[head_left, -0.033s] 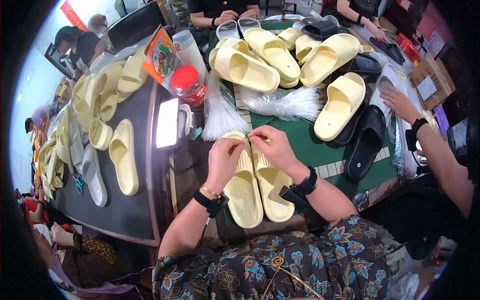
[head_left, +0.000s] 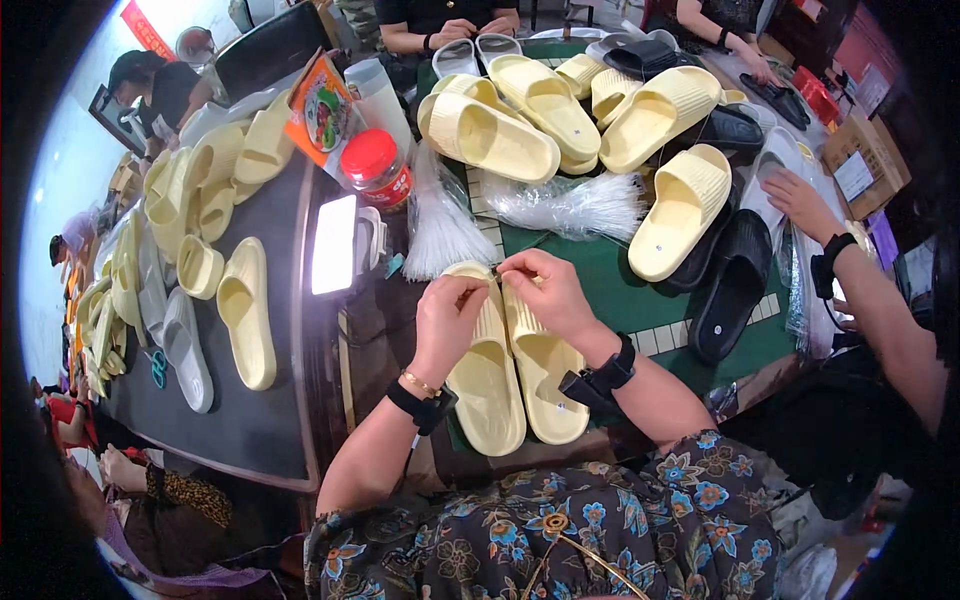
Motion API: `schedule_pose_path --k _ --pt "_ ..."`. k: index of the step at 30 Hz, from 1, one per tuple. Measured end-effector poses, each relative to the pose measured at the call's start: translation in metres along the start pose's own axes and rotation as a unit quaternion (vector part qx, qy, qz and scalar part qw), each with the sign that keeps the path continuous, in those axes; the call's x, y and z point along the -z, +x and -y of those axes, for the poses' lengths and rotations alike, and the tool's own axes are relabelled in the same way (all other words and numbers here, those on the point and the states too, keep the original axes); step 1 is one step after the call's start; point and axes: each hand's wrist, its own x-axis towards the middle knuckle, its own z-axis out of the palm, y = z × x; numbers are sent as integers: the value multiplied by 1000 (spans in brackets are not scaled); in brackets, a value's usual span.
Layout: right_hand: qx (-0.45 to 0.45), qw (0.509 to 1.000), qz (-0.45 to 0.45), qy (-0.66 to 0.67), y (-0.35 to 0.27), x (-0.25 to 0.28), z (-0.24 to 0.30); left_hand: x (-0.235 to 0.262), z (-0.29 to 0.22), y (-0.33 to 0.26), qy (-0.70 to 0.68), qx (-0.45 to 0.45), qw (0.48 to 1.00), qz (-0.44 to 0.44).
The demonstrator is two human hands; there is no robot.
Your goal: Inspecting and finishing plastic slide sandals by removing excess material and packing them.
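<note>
A pair of pale yellow slide slippers lies side by side in front of me, the left slipper (head_left: 487, 400) touching the right slipper (head_left: 548, 390). Over the left one's far end, my left hand (head_left: 449, 318) is closed in a pinch. My right hand (head_left: 548, 292) pinches just beside it, above the far end of the right slipper. The fingertips of both hands nearly meet, and whatever is between them is too small to make out. Just beyond my hands lies a bundle of thin white plastic strands (head_left: 440, 235), with a second bundle (head_left: 570, 208) to its right.
Yellow slippers (head_left: 540, 110) heap at the back; a black slipper (head_left: 733, 285) lies right. A red-lidded jar (head_left: 375, 165) and lit phone-like panel (head_left: 334, 245) stand left. More slippers (head_left: 247, 315) cover the left table. A co-worker's hand (head_left: 800, 205) reaches in from the right.
</note>
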Motion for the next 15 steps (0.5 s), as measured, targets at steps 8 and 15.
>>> schedule_pose_path --k 8,15 --pt "16 999 22 -29 -1 -2 -4 -1 0 -2 20 -37 999 -14" --pt "26 998 33 -44 -1 -1 -2 -2 2 -1 38 -52 998 -14"
